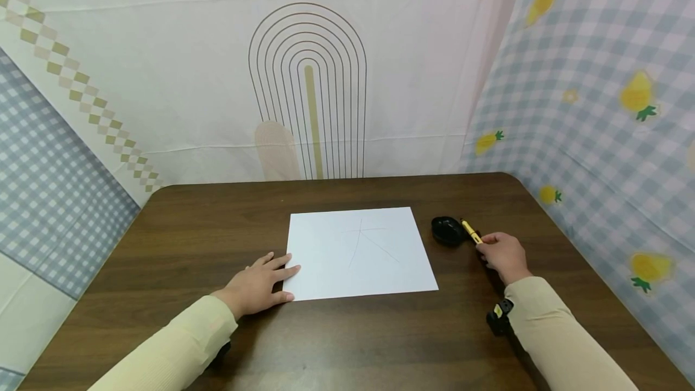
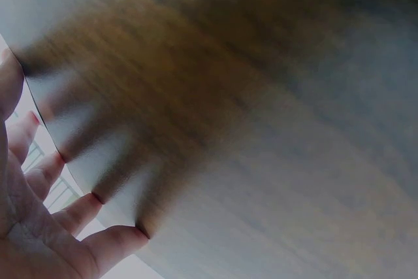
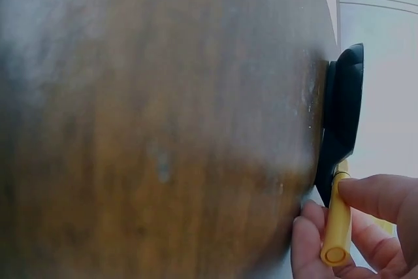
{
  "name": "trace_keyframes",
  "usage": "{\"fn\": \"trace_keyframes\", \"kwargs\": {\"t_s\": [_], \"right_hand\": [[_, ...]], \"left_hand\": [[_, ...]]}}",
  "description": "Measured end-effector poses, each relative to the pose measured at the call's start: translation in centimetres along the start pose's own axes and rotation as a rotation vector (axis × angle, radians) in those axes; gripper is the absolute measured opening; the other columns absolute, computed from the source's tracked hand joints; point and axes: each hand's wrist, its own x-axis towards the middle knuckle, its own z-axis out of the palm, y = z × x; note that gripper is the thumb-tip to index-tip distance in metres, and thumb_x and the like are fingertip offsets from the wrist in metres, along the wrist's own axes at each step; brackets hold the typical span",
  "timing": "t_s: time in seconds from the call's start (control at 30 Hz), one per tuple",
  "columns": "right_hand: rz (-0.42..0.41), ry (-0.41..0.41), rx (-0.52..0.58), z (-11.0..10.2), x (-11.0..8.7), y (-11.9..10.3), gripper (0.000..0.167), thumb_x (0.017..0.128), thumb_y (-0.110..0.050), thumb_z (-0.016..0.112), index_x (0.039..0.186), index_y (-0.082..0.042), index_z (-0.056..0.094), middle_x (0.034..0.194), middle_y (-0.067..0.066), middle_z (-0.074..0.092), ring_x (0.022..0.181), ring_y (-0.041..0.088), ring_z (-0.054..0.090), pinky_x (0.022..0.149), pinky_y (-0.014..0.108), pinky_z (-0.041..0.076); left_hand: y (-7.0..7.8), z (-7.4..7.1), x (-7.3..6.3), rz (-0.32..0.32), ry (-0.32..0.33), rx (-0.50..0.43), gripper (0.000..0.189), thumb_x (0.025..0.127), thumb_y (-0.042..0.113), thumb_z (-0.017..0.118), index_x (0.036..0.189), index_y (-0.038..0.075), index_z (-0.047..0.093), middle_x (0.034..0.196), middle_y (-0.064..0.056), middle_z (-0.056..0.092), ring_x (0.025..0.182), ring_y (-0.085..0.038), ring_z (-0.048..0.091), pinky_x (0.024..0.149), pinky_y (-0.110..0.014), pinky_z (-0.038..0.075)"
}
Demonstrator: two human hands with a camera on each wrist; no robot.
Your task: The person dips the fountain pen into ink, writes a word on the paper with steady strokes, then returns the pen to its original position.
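A white sheet of paper (image 1: 326, 270) with several thin drawn lines lies on the table. At its left edge, my left hand (image 1: 260, 286) has its fingers spread, some fingertips on the paper. In the left wrist view the left hand (image 2: 46, 227) touches the tabletop with its fingertips. To the right of the sheet, my right hand (image 1: 504, 255) pinches a yellow pen (image 1: 471, 232) with a dark tip. Beside the pen tip sits a glossy black oval object (image 1: 447, 231). In the right wrist view, thumb and fingers grip the yellow pen (image 3: 337, 223) just by the black object's (image 3: 344, 102) narrow end.
The brown wooden table (image 1: 369, 343) has rounded far corners. Behind it hangs a pale cloth (image 1: 423, 77) with arch lines. A blue checked cloth with yellow fruit (image 1: 597, 155) hangs at the right, and another checked cloth (image 1: 60, 168) at the left.
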Motion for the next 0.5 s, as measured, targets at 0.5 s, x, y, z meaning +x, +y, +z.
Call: {"fn": "trace_keyframes", "kwargs": {"t_s": [0.5], "right_hand": [[-0.033,-0.025,-0.201,-0.20,0.29,-0.02,0.031,0.092,-0.017,0.061,0.108,0.010,0.063,0.088,0.018,0.067,0.071,0.025,0.058,0.059,0.032,0.044]], "left_hand": [[0.04,-0.10,-0.04,0.008,0.001,0.008,0.061,0.091,0.047,0.063,0.145,0.023,0.048,0.155,-0.006,0.034,0.141,-0.042,0.026,0.096,-0.071,0.033]]}}
